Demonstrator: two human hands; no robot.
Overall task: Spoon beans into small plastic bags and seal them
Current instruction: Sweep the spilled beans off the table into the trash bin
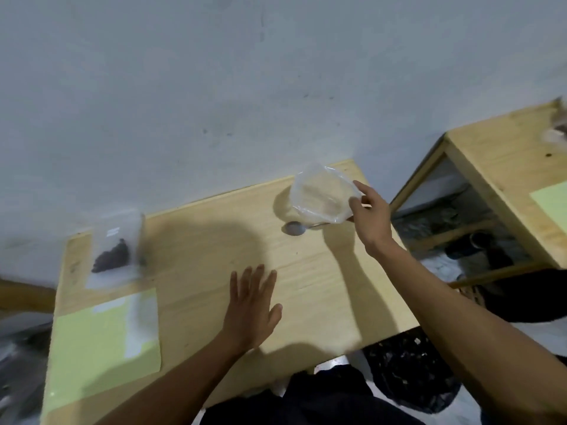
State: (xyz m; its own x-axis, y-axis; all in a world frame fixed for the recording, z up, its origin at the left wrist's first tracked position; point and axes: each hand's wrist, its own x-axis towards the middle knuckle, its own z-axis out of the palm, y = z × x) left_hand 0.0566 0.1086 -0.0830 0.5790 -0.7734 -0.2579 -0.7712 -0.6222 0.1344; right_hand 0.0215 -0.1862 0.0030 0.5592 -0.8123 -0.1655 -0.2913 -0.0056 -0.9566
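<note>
My right hand (369, 216) pinches the edge of a clear, empty plastic bag (322, 194) and holds it above the far right part of the wooden table (306, 286). Just below the bag a metal spoon (295, 228) lies on the table, its handle partly hidden behind the bag. My left hand (252, 308) rests flat on the table's middle, fingers spread, holding nothing. At the far left lies a clear bag with dark beans (113, 250) inside.
A pale green sheet (104, 342) with a flat clear bag (138, 320) on it covers the near left corner. A second wooden table (506, 173) stands to the right, with dark clutter underneath. A grey wall runs behind.
</note>
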